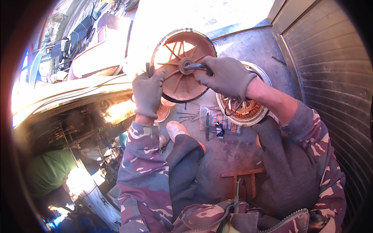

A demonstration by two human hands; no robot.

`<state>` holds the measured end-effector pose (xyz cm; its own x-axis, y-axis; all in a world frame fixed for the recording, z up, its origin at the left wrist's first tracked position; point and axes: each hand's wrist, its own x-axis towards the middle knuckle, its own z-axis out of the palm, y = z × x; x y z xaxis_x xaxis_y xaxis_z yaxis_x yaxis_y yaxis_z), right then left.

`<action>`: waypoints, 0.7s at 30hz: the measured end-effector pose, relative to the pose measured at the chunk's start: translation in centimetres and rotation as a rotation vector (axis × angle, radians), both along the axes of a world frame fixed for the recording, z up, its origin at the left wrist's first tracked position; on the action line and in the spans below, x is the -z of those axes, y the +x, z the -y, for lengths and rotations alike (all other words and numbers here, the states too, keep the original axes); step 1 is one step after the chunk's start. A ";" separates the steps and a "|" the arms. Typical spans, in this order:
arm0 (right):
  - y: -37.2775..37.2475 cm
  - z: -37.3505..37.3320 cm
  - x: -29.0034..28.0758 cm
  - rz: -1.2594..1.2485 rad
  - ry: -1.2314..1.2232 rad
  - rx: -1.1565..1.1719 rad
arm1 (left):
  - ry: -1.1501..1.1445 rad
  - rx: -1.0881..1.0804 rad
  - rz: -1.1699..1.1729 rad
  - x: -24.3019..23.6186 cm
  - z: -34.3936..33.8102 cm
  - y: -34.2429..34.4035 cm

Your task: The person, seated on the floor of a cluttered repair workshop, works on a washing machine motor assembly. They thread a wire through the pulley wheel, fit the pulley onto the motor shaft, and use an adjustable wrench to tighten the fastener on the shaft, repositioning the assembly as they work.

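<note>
Evidently held the left edge of the reddish wheel (pixel 182 84) with the gloved left hand (pixel 147 92), with the thumb on the near face and the other fingers bent at the rim, in a grip parted only by the thickness of this rim. Could not tell the exact place of the fingertips behind it. Closed the gloved right hand (pixel 229 75) around the bent metal tool (pixel 196 66), almost in a fist, with the tip of the tool at the hub (pixel 186 61). Could not tell the depth of this tip in the hub.

Held the wheel raised above the floor, in front of the body, with its ribbed face and axle line directed roughly to the head, slightly tilted. Set the long axis of the tool sideways, from the hub to the right fist.

Had below a grey floor (pixel 217 159), with a pale-rimmed second wheel (pixel 254 114) beneath the right wrist. Saw beside this wheel a flat printed packet (pixel 234 127), a dark slim tool (pixel 207 126) and some thin rods (pixel 188 116). Saw nearer to the body a rusty metal frame (pixel 243 173), to the right a ribbed metal wall (pixel 330 70), to the left crowded objects in patchy sunlight.
</note>
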<state>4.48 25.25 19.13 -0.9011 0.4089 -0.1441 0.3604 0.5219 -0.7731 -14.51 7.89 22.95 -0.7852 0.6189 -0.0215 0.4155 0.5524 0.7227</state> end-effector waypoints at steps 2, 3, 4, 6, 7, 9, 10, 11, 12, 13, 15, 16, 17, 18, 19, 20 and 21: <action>-0.5 -0.2 0.1 0.008 -0.038 0.030 | 0.076 0.022 0.044 -0.6 -0.3 0.8; -0.6 -0.4 0.2 0.017 -0.060 0.041 | 0.114 0.025 0.095 -0.8 -0.4 1.1; -0.8 -0.4 0.3 -0.015 0.034 0.070 | 0.157 0.021 0.145 -1.0 -0.6 1.4; -0.8 -0.3 0.7 0.001 0.124 0.080 | 0.212 0.007 0.218 -1.0 -0.9 1.9; -0.8 -0.3 1.0 0.013 0.168 0.092 | 0.237 0.001 0.268 -1.0 -1.1 2.1; -0.9 -0.1 1.4 0.026 0.181 0.115 | 0.154 0.063 0.198 -1.1 -1.2 2.5; -0.9 0.0 1.7 0.023 0.185 0.128 | 0.117 0.080 0.163 -1.1 -1.3 2.6; -1.0 0.1 1.9 -0.001 0.186 0.141 | 0.132 0.095 0.149 -1.1 -1.3 2.8; -1.0 0.2 2.0 -0.035 0.185 0.155 | 0.154 0.095 0.127 -1.1 -1.4 2.9; -1.0 0.3 2.2 -0.076 0.178 0.174 | 0.169 0.115 0.113 -1.1 -1.5 3.0; -1.0 0.3 2.4 -0.112 0.189 0.198 | 0.156 0.071 0.156 -1.2 -1.7 3.1; -0.9 0.3 2.5 -0.117 0.173 0.210 | 0.155 0.055 0.180 -1.3 -1.8 3.3; -0.9 0.3 2.6 -0.126 0.196 0.218 | 0.154 0.075 0.160 -1.3 -2.0 3.5; -0.9 0.2 2.7 -0.116 0.200 0.224 | 0.161 0.091 0.140 -1.3 -2.1 3.7; -1.0 0.1 2.8 -0.116 0.205 0.240 | 0.168 0.107 0.120 -1.3 -2.3 4.0; -1.0 0.1 2.9 -0.105 0.197 0.233 | 0.163 0.110 0.103 -1.3 -2.4 4.3; -1.0 0.1 2.9 -0.102 0.189 0.235 | 0.158 0.111 0.086 -1.3 -2.5 4.6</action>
